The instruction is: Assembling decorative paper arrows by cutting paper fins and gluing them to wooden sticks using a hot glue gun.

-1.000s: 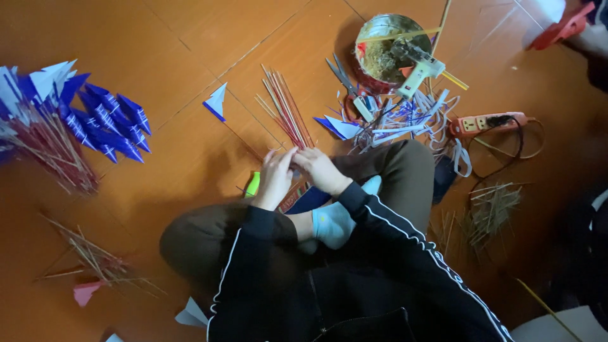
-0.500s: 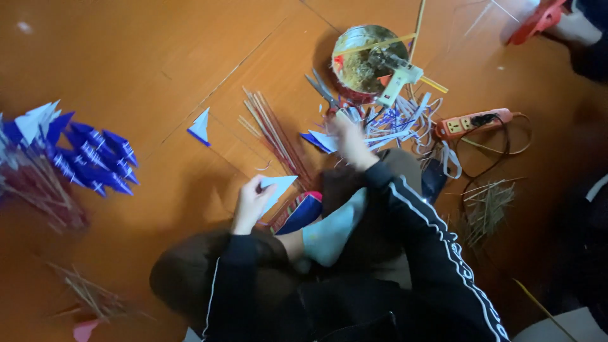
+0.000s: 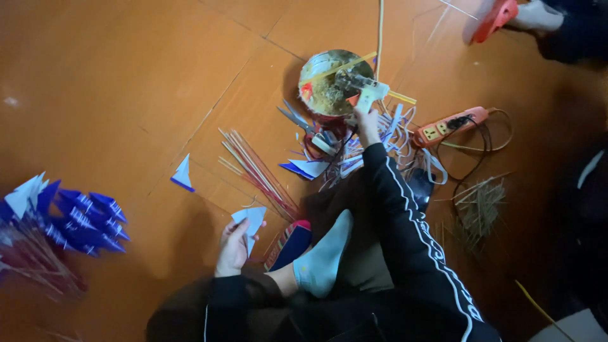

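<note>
I sit cross-legged on an orange floor. My left hand (image 3: 232, 247) holds a small pale paper triangle (image 3: 251, 220) up in front of my knee. My right hand (image 3: 365, 114) is stretched forward and grips the handle of a white glue gun (image 3: 362, 88) that rests across a round metal tin (image 3: 329, 85). A bundle of thin red and tan sticks (image 3: 256, 173) lies between the two hands. Scissors (image 3: 297, 120) lie just left of the tin, beside a heap of blue and white paper scraps (image 3: 354, 155).
A pile of finished blue and white paper flags on sticks (image 3: 60, 221) lies at far left. One loose paper triangle (image 3: 182, 175) lies on the floor. An orange power strip (image 3: 446, 125) with cords sits right of the tin, loose straw (image 3: 478, 206) beyond. Another person's foot in an orange sandal (image 3: 500, 16) is at top right.
My hands, together at my lap a second ago, have separated. The left lifted the paper triangle; the right reached forward to the tin and took the glue gun's handle.
</note>
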